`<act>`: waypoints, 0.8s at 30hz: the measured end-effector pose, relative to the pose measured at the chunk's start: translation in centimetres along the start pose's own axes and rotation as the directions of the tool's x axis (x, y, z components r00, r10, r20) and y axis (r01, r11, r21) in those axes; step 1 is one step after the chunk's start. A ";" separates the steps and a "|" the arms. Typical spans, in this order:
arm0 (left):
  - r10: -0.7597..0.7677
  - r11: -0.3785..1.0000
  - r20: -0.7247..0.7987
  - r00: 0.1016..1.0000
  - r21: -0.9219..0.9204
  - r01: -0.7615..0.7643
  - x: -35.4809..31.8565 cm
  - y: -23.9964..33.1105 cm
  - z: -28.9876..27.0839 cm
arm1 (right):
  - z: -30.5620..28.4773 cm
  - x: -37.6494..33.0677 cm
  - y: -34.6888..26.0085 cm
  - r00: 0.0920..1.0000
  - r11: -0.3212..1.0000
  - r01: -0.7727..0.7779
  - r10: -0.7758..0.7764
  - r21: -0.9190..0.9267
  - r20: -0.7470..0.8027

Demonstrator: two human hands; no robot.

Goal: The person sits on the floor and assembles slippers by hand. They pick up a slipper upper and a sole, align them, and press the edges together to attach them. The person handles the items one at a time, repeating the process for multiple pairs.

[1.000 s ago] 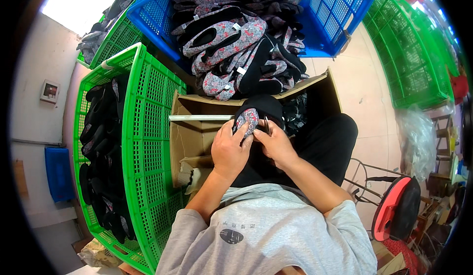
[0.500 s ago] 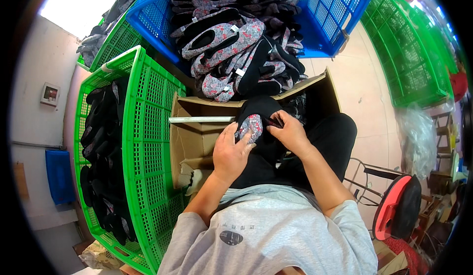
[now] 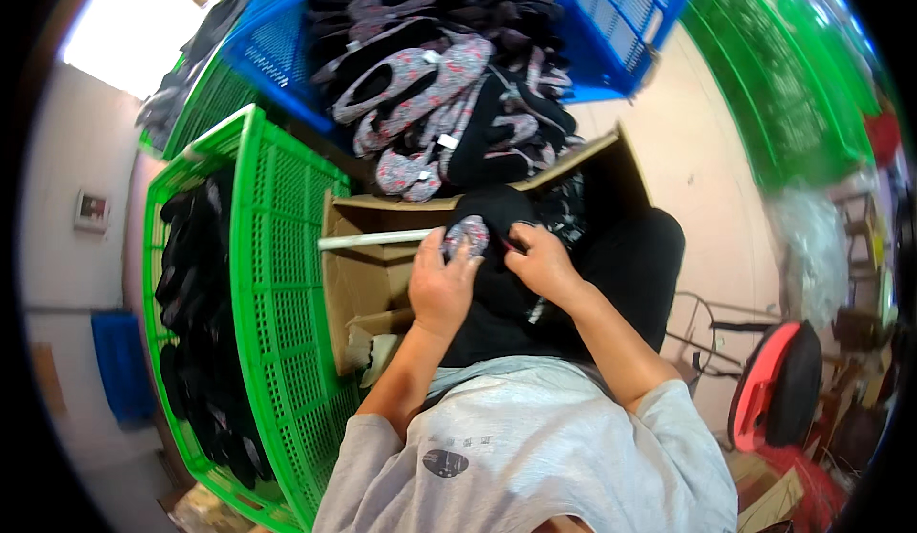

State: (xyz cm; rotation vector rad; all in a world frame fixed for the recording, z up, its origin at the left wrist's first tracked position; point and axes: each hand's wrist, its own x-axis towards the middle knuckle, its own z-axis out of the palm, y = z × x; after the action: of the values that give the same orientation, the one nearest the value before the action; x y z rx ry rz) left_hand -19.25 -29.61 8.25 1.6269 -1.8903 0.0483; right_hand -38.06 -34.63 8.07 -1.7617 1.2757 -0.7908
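Note:
In front of my lap I hold a slipper (image 3: pixel 467 234) with a grey floral toe patterned in red and a black part beside it. My left hand (image 3: pixel 442 289) is wrapped round the floral end, thumb and fingers pressing it. My right hand (image 3: pixel 543 264) pinches the black part, where a thin pink-red edge shows at the fingertips. Black cloth against my black trousers hides the slipper's far outline. A white rod (image 3: pixel 373 240) ends close to my left fingers, lying across an open cardboard box (image 3: pixel 368 280).
Beyond the box, a blue crate (image 3: pixel 611 17) holds a heap of similar floral and black slippers (image 3: pixel 411 79). At left stands a green crate (image 3: pixel 287 275) of dark slippers (image 3: pixel 201 342). Green crates (image 3: pixel 764 74) line the far right, and a red-and-black seat (image 3: pixel 778 385) is nearer.
The view has shifted slightly. My right hand has turned and closed nearer to the slipper's black part, while my left hand keeps its hold on the floral end.

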 end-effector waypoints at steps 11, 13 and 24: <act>0.010 0.994 0.100 0.995 0.109 -0.021 3.1 -4.4 3.5 | 1.8 -1.1 -0.5 0.999 0.997 -0.043 0.042 0.059 0.012; 0.052 0.977 0.143 0.988 0.199 -0.081 3.9 -4.9 4.2 | 2.2 -1.0 -0.4 1.000 0.995 -0.024 0.025 0.092 -0.010; -0.225 0.877 0.610 0.759 0.466 -0.115 5.8 -8.7 6.5 | 4.3 -0.4 -0.3 1.000 0.987 -0.026 0.028 0.160 -0.011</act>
State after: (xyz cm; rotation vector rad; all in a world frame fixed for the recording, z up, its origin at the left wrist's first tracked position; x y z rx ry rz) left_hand -14.46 -39.43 2.64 2.2566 -2.4956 -0.1015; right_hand -34.46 -33.16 6.29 -1.6105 1.2078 -0.8663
